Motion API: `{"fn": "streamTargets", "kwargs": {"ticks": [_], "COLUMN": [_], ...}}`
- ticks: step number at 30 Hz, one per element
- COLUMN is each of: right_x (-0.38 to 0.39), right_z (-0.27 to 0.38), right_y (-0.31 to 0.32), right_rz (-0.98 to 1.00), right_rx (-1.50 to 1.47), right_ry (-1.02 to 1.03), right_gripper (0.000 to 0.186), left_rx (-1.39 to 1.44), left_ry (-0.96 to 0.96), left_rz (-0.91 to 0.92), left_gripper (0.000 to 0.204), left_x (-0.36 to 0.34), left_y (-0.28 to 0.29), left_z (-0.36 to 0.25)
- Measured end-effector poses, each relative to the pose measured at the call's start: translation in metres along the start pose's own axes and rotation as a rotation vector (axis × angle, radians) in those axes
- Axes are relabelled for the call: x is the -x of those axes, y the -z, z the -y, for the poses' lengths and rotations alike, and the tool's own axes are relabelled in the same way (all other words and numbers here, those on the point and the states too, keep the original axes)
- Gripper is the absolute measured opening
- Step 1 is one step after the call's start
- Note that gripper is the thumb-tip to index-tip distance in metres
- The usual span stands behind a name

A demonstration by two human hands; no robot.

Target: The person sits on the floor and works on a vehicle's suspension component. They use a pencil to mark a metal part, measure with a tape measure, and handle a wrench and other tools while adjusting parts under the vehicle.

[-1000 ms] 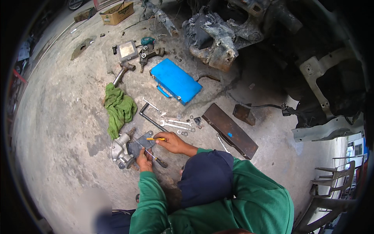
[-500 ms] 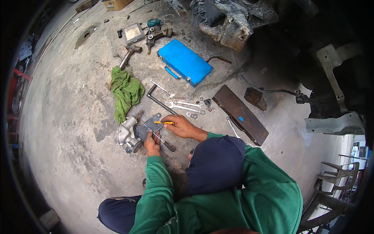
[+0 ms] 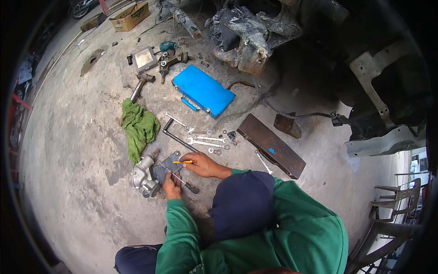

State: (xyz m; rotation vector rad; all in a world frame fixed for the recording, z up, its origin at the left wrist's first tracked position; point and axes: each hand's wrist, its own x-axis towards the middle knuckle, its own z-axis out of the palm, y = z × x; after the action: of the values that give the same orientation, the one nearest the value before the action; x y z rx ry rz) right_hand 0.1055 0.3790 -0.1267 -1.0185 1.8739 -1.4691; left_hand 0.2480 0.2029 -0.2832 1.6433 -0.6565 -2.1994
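Observation:
My right hand (image 3: 200,165) is closed on a slim yellow tool (image 3: 183,162), too small to tell its kind, held over a flat grey metal plate (image 3: 163,171). With thumb and fingers, my left hand (image 3: 172,186) grips the near edge of this plate. A screwdriver (image 3: 191,187) lies slantwise across the plate beside my left fingers, its dark handle toward me. To the left, a silver metal housing (image 3: 142,171) with a short shaft rests on the ground against the plate. A crumpled green cloth (image 3: 137,126) lies just beyond it.
Several wrenches (image 3: 207,139), a long bent bar (image 3: 179,139) and small nuts lie ahead. Farther out are a blue case (image 3: 203,89) and a hammer (image 3: 140,86). A brown metal box (image 3: 272,145) stands right. Dirty vehicle parts (image 3: 246,39) loom at upper right.
The whole view has shifted, so the scene sits lower and slightly left. My hands keep nearly the same grips on the plate and yellow tool.

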Motion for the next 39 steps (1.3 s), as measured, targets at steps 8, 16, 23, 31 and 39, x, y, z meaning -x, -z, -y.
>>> {"fn": "streamTargets", "kwargs": {"ticks": [8,16,23,31,39], "right_x": [0.001,0.000,0.002,0.001,0.005], "right_z": [-0.004,-0.004,0.000,0.006,0.002], "right_y": [-0.005,-0.004,0.000,-0.003,0.000], "right_rz": [-0.054,0.004,-0.003,0.004,0.016], "right_rx": [0.010,-0.003,0.013,-0.022,0.145], "right_ry": [0.065,0.014,0.022,-0.015,-0.116], "right_gripper": [0.027,0.028,0.029,0.028,0.039], "left_rx": [-0.018,-0.008,-0.034,-0.009,-0.024], "left_ry": [0.006,0.008,0.015,-0.014,0.005], "left_rz": [-0.004,0.013,-0.003,-0.015,-0.022], "left_gripper": [0.018,0.018,0.018,0.018,0.019], "left_x": [0.002,0.000,0.001,-0.002,-0.002], "left_y": [0.001,0.003,-0.004,0.003,0.004], "left_z": [-0.001,-0.001,0.001,0.002,0.003]}}
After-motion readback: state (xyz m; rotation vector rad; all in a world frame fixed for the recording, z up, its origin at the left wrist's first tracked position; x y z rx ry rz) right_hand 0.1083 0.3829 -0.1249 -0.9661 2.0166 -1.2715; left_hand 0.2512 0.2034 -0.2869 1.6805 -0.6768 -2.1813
